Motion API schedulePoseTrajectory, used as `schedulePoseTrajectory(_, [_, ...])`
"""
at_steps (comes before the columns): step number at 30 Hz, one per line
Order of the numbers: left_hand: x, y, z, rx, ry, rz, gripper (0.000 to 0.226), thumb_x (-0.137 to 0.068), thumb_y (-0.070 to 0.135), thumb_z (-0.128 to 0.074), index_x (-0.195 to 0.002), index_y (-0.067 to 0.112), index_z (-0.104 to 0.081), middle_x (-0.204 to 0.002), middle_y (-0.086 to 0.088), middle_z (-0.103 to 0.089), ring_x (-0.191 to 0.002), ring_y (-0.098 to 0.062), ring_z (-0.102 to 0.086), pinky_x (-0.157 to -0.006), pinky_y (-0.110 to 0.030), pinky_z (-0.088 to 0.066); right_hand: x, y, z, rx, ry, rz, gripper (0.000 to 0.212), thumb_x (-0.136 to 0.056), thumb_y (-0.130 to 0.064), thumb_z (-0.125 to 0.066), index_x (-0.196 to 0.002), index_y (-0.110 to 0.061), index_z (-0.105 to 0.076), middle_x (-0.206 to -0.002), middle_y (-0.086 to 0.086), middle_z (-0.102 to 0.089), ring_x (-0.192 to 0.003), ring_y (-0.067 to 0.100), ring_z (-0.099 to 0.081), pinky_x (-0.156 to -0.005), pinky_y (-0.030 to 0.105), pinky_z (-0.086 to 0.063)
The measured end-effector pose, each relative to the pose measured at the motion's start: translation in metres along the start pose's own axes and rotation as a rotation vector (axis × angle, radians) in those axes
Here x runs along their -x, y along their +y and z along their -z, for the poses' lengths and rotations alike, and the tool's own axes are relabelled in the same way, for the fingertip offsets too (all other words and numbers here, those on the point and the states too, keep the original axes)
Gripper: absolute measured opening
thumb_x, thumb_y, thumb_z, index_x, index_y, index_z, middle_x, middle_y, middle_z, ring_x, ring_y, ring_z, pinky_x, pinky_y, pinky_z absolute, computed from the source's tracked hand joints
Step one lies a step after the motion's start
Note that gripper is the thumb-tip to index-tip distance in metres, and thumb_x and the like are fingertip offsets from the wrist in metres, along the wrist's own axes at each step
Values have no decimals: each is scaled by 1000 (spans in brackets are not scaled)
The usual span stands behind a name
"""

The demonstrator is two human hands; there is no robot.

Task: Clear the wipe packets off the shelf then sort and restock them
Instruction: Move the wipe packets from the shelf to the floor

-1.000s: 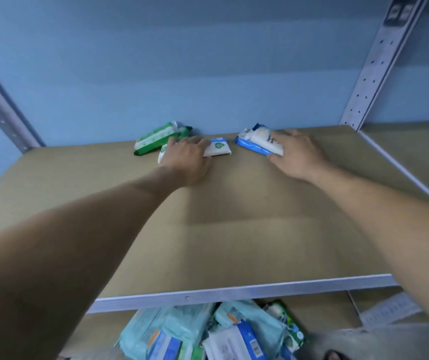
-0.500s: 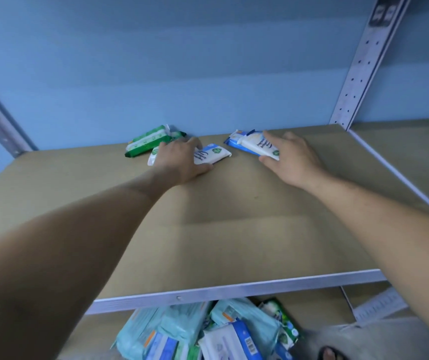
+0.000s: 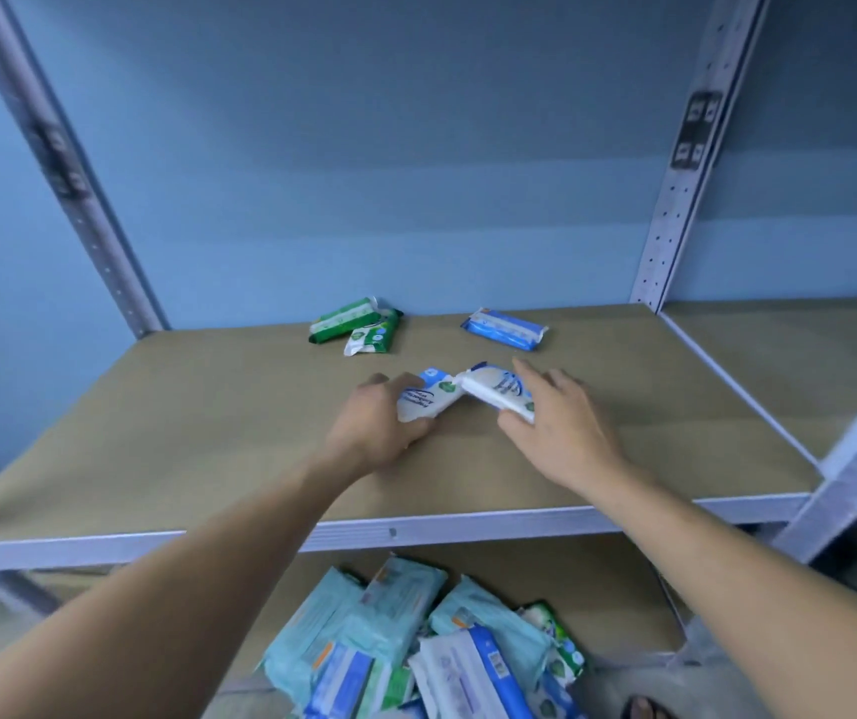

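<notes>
Upper shelf (image 3: 182, 433): flat tan board with a matt, fibrous look and a pale metal front rail (image 3: 468, 526). It carries five wipe packets, three loose at the back and two in hand near the middle.
Left upright (image 3: 79, 199): grey perforated metal post, blurred.
Green packet (image 3: 343, 320): glossy soft pouch, green with a white band, lying at back left near the wall.
Green-and-white packet (image 3: 372, 338): smaller pouch, touching the green packet's right side.
Left hand (image 3: 379, 433): fingers curled round the near end of the left white packet (image 3: 424, 399), a soft white pouch with blue print and a green leaf mark.
Right white packet (image 3: 499, 391): same pattern, tilted; its far end meets the left white packet's far end.
Right hand (image 3: 561, 433): thumb below and fingers above pinch the right white packet; the forefinger lies straight along its top.
Blue packet (image 3: 507, 328): flat blue pouch with a white label, at back right and apart from the others.
Right upright (image 3: 675, 199): white perforated post bearing a dark bracket.
Lower shelf pile (image 3: 416, 651): heap of teal, blue, white and green packets, overlapping in disorder.
</notes>
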State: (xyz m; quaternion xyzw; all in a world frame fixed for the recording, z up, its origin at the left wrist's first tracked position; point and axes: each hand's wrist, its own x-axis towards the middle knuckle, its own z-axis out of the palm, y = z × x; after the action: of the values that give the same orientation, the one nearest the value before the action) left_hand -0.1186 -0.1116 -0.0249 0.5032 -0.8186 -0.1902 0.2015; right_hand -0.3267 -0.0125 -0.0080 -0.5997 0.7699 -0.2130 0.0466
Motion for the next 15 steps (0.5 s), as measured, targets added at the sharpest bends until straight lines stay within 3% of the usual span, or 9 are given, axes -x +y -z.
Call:
schedulePoseTrajectory(7, [101,-9,6,84,193,34,51,-80,40,-77,-129,33,-63,-110,2,-61,-100,-22,-60,-85,-35,-49,98,-42,-22,-27,58,80,66,-99,-45,-50,-157,-30,-24,-129,3,-48,-116,28,-46,-91,42,-45])
schedulePoseTrajectory(10, [146,-13,3,120,272,57,47,-81,39,-76,-126,33,-64,-109,6,-58,-102,-16,-55,-80,-31,-44,135,-52,-33,-57,69,107,68,-97,-46,-52,-157,-30,-23,-126,1,-48,-114,25,-48,-88,38,-46])
schedulePoseTrajectory(15, [220,-26,-14,155,355,61,46,-82,38,-79,-125,37,-62,-104,16,-54,-86,-11,-50,-70,-20,-37,188,-59,-61,-110,-45,116,73,-92,-40,-55,-155,-33,-20,-122,-3,-44,-103,24,-56,-74,35,-47])
